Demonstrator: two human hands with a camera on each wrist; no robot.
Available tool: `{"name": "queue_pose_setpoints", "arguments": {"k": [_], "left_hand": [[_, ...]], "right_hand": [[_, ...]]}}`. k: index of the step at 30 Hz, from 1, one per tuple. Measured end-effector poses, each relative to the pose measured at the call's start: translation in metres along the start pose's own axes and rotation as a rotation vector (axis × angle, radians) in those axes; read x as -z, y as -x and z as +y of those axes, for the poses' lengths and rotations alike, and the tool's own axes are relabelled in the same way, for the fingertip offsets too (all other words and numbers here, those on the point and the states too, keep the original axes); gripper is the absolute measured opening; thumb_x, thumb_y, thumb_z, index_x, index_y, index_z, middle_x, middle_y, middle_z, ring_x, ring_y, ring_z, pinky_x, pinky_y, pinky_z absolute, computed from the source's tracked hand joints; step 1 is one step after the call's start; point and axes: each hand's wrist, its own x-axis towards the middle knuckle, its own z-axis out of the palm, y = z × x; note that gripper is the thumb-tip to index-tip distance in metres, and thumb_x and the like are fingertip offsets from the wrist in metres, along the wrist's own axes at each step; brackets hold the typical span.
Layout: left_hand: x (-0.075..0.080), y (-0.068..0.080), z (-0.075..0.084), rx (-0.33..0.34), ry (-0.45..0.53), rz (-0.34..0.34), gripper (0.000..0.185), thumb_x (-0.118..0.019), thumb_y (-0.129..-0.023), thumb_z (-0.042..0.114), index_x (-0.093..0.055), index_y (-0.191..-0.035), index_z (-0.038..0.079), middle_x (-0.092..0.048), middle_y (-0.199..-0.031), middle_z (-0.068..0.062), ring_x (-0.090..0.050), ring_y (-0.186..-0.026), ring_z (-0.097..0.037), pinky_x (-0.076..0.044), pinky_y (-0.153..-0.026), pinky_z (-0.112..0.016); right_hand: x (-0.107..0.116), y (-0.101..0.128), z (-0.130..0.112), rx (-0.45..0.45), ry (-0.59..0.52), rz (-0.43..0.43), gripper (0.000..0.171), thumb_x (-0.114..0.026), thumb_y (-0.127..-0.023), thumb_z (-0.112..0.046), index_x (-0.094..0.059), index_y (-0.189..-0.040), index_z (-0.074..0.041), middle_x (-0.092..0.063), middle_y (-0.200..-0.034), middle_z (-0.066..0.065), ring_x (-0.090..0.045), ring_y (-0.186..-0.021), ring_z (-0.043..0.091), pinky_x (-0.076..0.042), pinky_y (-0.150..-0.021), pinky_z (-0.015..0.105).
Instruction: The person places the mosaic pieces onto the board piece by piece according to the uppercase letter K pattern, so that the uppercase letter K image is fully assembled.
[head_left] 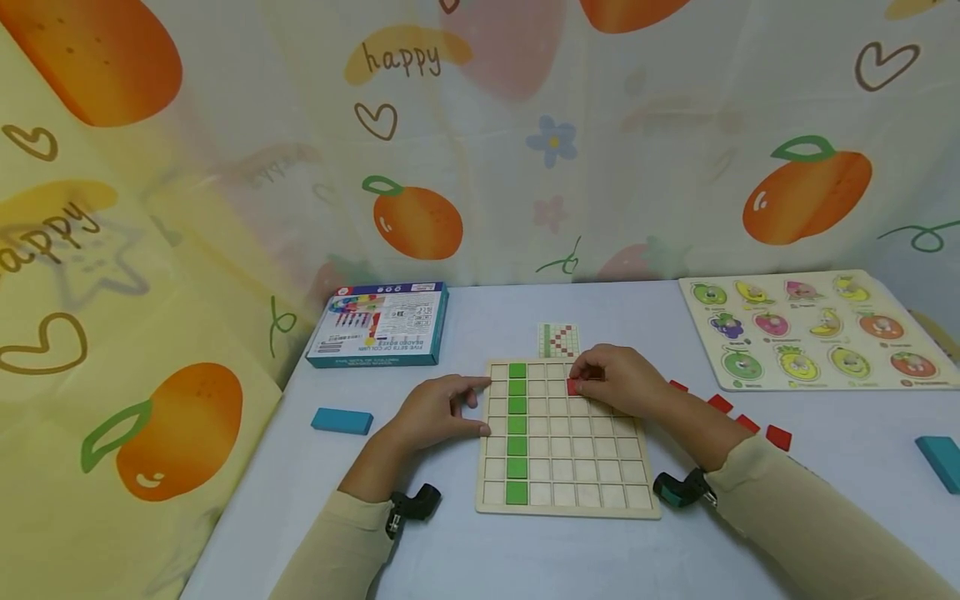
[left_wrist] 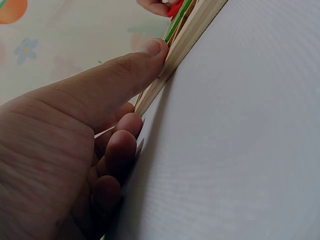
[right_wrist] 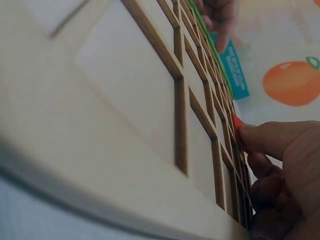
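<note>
A wooden grid board (head_left: 570, 512) lies on the white-covered table, with a column of green square tiles (head_left: 517, 425) down its second column from the left. My left hand (head_left: 435, 412) rests at the board's left edge, thumb and index finger stretched out and touching the rim. Between thumb and fingers, my right hand (head_left: 618, 382) pinches a red square tile (head_left: 572, 387) over the second row from the top, right of the middle. In the right wrist view that tile (right_wrist: 236, 121) overlaps the grid's cells. The right hand hides part of the board's upper right.
Several loose red tiles (head_left: 778, 437) lie right of the board, partly behind the right forearm. A small pattern card (head_left: 558, 340) lies behind it. Blue blocks (head_left: 341, 421) sit at both sides. A boxed set (head_left: 378, 325) and a fruit picture board (head_left: 817, 333) stand farther back.
</note>
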Motion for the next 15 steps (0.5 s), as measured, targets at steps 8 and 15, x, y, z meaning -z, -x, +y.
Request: {"name": "queue_pose_setpoints", "arguments": {"k": [8, 15], "left_hand": [[-0.0004, -0.0002, -0.0021, -0.017, 0.004, 0.001, 0.077, -0.097, -0.079, 0.038, -0.066, -0.148, 0.022, -0.062, -0.098, 0.012, -0.057, -0.076, -0.012, -0.045, -0.066, -0.028], [-0.0004, 0.0001, -0.0021, -0.023, 0.009, 0.005, 0.076, -0.097, -0.08, 0.037, -0.067, -0.148, 0.022, -0.062, -0.098, 0.011, -0.057, -0.077, -0.012, -0.045, -0.066, -0.028]], "right_hand": [[0.0004, -0.0001, -0.0008, -0.014, 0.02, -0.011, 0.007, -0.08, -0.095, -0.015, -0.079, -0.102, -0.016, -0.069, -0.096, -0.006, -0.061, -0.088, 0.015, -0.051, -0.083, 0.038], [0.0025, 0.0044, 0.001, -0.011, 0.014, 0.016, 0.016, -0.081, -0.095, -0.015, -0.081, -0.111, -0.012, -0.071, -0.101, -0.005, -0.062, -0.089, 0.014, -0.052, -0.082, 0.038]]}}
